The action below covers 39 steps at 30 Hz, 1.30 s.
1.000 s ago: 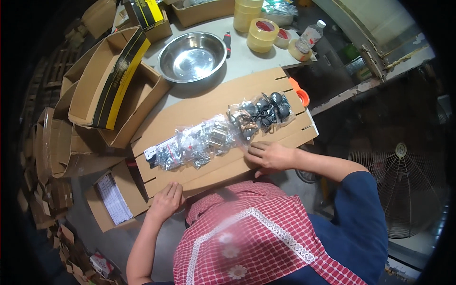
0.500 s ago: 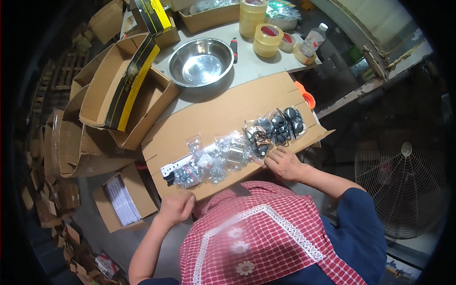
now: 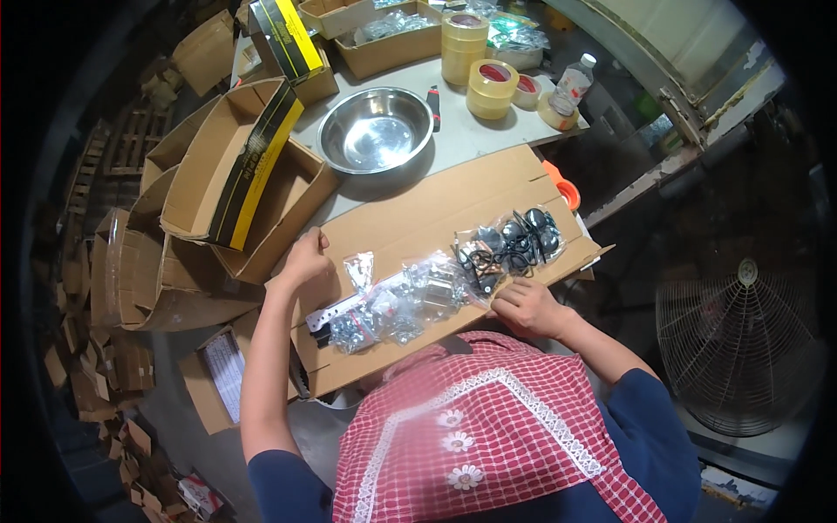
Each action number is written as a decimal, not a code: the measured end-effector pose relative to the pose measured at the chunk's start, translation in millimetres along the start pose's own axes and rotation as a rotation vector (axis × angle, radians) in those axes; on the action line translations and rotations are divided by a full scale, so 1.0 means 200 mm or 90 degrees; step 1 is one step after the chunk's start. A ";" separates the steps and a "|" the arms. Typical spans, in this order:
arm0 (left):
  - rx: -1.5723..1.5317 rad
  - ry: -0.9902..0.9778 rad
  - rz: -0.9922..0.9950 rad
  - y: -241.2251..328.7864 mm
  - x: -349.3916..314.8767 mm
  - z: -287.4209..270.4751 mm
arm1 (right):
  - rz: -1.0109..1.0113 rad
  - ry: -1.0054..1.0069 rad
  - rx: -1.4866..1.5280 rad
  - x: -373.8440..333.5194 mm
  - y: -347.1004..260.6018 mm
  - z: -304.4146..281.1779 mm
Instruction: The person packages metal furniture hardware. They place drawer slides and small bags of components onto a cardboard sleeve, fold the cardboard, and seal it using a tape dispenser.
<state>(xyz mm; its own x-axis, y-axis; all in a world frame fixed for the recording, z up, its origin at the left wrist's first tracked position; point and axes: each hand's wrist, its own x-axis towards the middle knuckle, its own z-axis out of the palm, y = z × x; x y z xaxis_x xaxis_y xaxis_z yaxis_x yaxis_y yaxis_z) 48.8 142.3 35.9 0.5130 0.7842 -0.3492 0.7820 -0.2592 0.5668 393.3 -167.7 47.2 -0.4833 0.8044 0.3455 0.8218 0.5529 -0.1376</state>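
Note:
A creased cardboard sheet (image 3: 418,205) lies on the table in front of me. My left hand (image 3: 305,259) is closed at its left end, fingers curled on the edge there. At the near edge, right of the middle, my right hand (image 3: 528,308) is closed on the cardboard. A row of clear bags rests on the sheet: small metal hardware (image 3: 353,329) at the left, metal brackets (image 3: 436,286) in the middle, black round parts with cords (image 3: 523,240) at the right. A white perforated strip (image 3: 327,315) lies partly under the bags.
Beyond the sheet stand a steel bowl (image 3: 375,131), a red-and-black cutter (image 3: 434,106), tape rolls (image 3: 490,90) and a plastic bottle (image 3: 573,85). Open cardboard boxes (image 3: 231,166) are stacked at the left. An open carton with paper (image 3: 222,375) sits lower left. A fan (image 3: 745,349) stands right.
My left hand has moved up and away from me, from the near left corner to the sheet's left end. My right hand stays at the near edge. The whole view has shifted slightly.

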 end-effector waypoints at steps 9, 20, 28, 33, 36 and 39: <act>-0.056 0.055 0.226 0.17 -0.29 -0.03 | -0.138 0.073 0.059 0.60 -0.01 0.02; 0.069 0.131 0.195 0.15 -0.34 0.05 | -0.252 -0.085 -0.187 1.13 -0.02 0.30; 0.126 0.231 0.287 0.04 -0.34 0.18 | 0.055 -0.151 0.467 1.00 -0.17 0.25; 0.212 0.216 0.309 0.08 -0.44 0.21 | 0.046 0.045 0.246 0.94 0.00 0.10; 0.215 0.206 0.373 0.12 -0.51 0.19 | 0.023 -0.025 -0.012 0.77 0.29 -0.01; 0.162 0.182 0.359 0.14 -0.57 0.18 | 0.203 -0.452 -0.041 0.66 0.51 -0.07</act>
<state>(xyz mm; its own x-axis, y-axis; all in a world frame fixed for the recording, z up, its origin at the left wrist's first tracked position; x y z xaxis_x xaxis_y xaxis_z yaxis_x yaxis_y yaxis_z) 25.0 24.5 65.1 0.7801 0.5997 0.1784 0.4998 -0.7689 0.3987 417.5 -8.8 92.1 -0.2798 0.8809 -0.3818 0.9590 0.2747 -0.0691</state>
